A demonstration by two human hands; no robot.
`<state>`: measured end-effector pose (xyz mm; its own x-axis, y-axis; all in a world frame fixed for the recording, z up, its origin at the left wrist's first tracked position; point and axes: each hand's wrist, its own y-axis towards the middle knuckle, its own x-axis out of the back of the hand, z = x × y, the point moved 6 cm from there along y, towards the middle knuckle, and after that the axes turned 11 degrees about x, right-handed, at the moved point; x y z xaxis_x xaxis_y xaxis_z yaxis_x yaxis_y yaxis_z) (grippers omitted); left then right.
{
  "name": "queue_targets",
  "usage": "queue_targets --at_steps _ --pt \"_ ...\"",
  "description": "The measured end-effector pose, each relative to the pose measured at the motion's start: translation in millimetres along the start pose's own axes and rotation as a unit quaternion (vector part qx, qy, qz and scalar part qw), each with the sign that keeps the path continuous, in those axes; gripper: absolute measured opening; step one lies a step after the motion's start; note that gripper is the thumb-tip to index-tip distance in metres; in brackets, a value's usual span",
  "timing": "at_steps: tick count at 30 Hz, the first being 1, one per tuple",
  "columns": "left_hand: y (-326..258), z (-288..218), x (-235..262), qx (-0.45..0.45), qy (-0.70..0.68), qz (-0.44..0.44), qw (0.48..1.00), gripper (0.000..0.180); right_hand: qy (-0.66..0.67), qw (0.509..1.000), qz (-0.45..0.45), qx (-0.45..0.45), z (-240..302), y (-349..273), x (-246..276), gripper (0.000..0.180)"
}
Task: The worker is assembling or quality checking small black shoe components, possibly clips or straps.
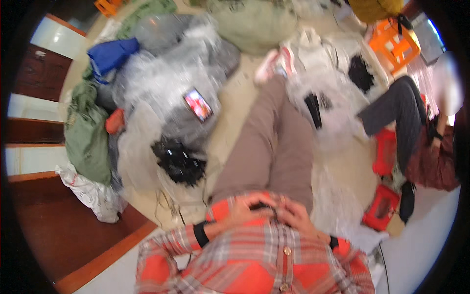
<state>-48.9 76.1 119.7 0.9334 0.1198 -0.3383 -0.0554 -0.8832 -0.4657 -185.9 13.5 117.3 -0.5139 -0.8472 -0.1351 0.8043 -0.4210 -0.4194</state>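
At my waist, in front of my red plaid shirt [245, 250], my left hand [241, 211] and my right hand [296, 218] come together. Between their curled fingers shows a small black piece [263, 206], too blurred to name. Both hands seem closed on it. Beyond my left hand, a heap of black pieces [180, 162] lies on clear plastic. A phone with a lit screen [198, 105] rests on the plastic-wrapped bundle [166, 68] past that heap. My legs stretch out ahead across the floor.
Black strips [313, 111] and another black heap [361, 73] lie on plastic right of my legs. Green sacks [88, 137] and a blue bag [111, 56] stand left. Two red boxes [381, 208], an orange crate [394, 46] and a seated person [435, 161] are right.
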Motion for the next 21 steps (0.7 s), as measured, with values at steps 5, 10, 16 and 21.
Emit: queue_targets --at_steps 5,10,16,21 --pt "0.0 -6.4 -1.3 0.015 -0.096 0.008 0.995 0.023 0.097 0.995 -0.013 -0.017 12.2 6.9 -7.1 0.015" --pt "4.8 -9.3 -2.0 -0.019 -0.063 0.005 0.998 0.022 0.160 0.987 -0.002 0.018 18.7 9.3 -11.0 0.013" --pt "0.7 -12.7 -5.7 -0.003 -0.070 0.009 0.998 0.021 0.180 0.983 0.014 0.022 14.7 7.9 -13.5 0.013" --pt "0.4 -21.1 -7.1 -0.016 -0.071 0.035 0.997 0.019 0.182 0.983 0.023 0.005 15.4 5.8 -14.0 0.014"
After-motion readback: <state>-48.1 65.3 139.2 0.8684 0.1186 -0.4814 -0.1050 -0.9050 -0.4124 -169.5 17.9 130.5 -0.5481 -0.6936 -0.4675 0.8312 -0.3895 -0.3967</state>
